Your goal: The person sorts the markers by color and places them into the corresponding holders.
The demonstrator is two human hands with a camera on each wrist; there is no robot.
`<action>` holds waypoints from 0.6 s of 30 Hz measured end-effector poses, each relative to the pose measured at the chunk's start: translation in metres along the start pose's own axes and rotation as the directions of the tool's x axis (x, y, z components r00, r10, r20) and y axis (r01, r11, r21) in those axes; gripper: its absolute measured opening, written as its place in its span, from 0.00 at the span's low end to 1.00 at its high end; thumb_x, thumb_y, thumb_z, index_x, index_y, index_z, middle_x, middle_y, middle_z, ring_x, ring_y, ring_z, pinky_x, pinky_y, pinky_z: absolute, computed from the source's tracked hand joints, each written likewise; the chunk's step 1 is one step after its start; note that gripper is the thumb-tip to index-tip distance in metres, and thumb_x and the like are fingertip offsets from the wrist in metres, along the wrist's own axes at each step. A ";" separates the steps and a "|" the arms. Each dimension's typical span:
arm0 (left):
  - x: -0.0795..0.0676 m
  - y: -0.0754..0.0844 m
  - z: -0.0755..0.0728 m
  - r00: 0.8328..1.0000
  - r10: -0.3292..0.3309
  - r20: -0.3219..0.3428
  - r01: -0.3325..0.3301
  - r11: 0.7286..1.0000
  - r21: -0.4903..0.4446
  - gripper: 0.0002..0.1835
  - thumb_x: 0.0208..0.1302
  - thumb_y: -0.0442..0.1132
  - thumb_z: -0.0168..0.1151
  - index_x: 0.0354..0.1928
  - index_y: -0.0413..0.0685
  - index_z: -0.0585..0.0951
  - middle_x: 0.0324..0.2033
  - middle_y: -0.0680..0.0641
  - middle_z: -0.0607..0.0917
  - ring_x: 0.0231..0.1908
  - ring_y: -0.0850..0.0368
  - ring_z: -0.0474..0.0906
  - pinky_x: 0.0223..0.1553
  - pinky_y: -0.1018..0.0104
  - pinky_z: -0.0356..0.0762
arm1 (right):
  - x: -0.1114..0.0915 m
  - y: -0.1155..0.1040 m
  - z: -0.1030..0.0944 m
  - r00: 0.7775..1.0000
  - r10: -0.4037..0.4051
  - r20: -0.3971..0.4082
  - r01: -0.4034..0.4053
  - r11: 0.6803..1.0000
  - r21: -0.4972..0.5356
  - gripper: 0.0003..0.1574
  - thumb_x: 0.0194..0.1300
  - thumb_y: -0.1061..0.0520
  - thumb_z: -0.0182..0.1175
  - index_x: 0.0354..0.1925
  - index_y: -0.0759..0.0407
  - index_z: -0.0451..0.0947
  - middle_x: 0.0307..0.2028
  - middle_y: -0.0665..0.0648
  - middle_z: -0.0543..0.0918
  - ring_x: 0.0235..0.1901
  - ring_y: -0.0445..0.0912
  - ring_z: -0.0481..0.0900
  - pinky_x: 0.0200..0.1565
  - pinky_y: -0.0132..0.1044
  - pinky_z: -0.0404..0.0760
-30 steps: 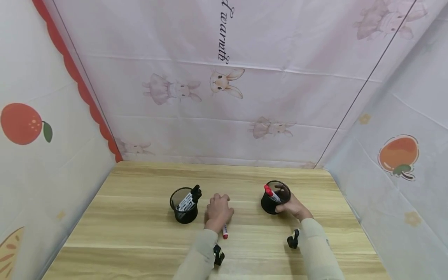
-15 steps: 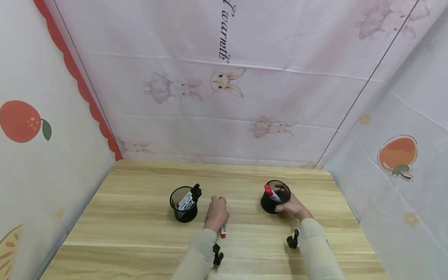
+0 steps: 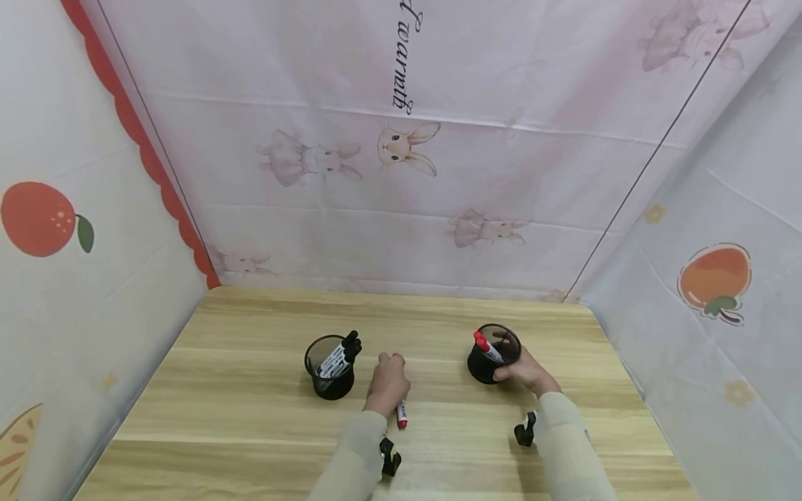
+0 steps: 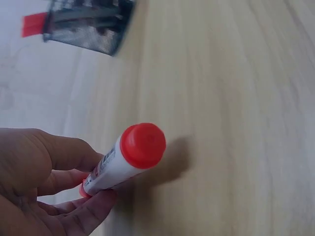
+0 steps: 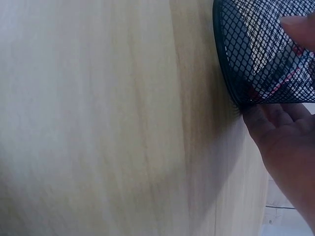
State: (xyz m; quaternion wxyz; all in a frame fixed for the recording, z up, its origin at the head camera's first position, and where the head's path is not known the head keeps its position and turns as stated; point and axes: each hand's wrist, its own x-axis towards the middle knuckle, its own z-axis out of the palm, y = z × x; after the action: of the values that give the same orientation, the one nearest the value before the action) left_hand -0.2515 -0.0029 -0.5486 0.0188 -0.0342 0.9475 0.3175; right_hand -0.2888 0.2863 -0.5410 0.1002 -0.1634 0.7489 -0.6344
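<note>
In the middle of the table my left hand [image 3: 388, 384] pinches a red-capped white marker [image 4: 115, 164] between thumb and fingers. One red end of it points back toward my forearm in the head view. Over on the right, my right hand [image 3: 526, 371] grips a black mesh pen holder [image 3: 482, 367] round its side, thumb in front and fingers behind. Red markers [image 3: 487, 346] lean inside that holder, their red ends up at the rim. The right wrist view shows the mesh wall [image 5: 266, 54] between thumb and fingers, its base at the tabletop.
A second black mesh pen holder [image 3: 333, 387] stands left of my left hand, with several black-capped markers [image 3: 338, 356] leaning in it. The wooden table [image 3: 250, 417] is walled by printed cloth [image 3: 351, 250] at the back and both sides. Each wrist carries a small black device [image 3: 390, 457].
My left hand has closed its fingers round the marker and drawn slightly left and in. My right hand and both pen holders stay where they were.
</note>
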 end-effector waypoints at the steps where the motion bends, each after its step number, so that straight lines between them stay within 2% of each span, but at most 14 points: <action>1: 0.000 0.000 -0.001 1.000 -0.002 0.002 0.002 1.000 -0.012 0.18 0.47 0.25 0.67 0.43 0.37 0.79 0.40 0.37 0.70 0.29 0.49 0.71 0.31 0.59 0.75 | 0.000 0.000 0.001 1.000 -0.001 -0.003 0.001 1.000 -0.003 0.58 0.30 0.81 0.63 0.62 0.76 0.51 0.52 0.78 0.68 0.49 0.62 0.68 0.54 0.51 0.64; 4: -0.001 0.003 -0.006 1.000 -0.011 -0.001 0.011 0.999 -0.044 0.21 0.47 0.25 0.67 0.46 0.38 0.79 0.42 0.37 0.71 0.31 0.49 0.71 0.34 0.59 0.75 | 0.000 0.000 0.002 1.000 -0.006 -0.002 0.006 1.000 -0.009 0.57 0.30 0.82 0.63 0.62 0.76 0.51 0.51 0.78 0.68 0.49 0.61 0.69 0.54 0.52 0.64; 8: -0.002 0.008 -0.008 1.000 -0.013 -0.005 0.013 0.998 -0.055 0.21 0.47 0.25 0.67 0.47 0.39 0.78 0.42 0.38 0.70 0.30 0.50 0.71 0.33 0.60 0.75 | 0.000 -0.002 0.001 1.000 -0.005 0.000 0.005 1.000 -0.005 0.57 0.30 0.81 0.63 0.62 0.77 0.51 0.51 0.78 0.68 0.49 0.61 0.68 0.55 0.56 0.61; 12: -0.004 0.011 -0.008 1.000 -0.004 -0.006 0.004 0.997 -0.079 0.22 0.47 0.26 0.67 0.48 0.39 0.79 0.42 0.39 0.71 0.31 0.51 0.72 0.33 0.60 0.75 | -0.001 -0.001 0.001 1.000 0.006 -0.009 -0.006 1.000 -0.018 0.58 0.30 0.80 0.64 0.63 0.76 0.51 0.52 0.77 0.68 0.50 0.60 0.68 0.56 0.55 0.61; 18: -0.008 0.014 -0.006 0.994 0.034 -0.105 -0.055 0.976 -0.211 0.24 0.46 0.25 0.65 0.50 0.42 0.79 0.43 0.40 0.73 0.28 0.53 0.71 0.28 0.62 0.73 | -0.002 -0.001 0.001 1.000 0.012 -0.011 -0.012 1.000 -0.001 0.58 0.31 0.80 0.64 0.63 0.75 0.51 0.53 0.77 0.68 0.50 0.62 0.67 0.56 0.57 0.59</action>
State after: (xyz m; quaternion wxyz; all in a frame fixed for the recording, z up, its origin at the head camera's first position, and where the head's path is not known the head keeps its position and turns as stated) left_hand -0.2448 0.0052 -0.5344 -0.0397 -0.0307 0.9081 0.4158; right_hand -0.2867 0.2855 -0.5401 0.1001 -0.1553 0.7507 -0.6342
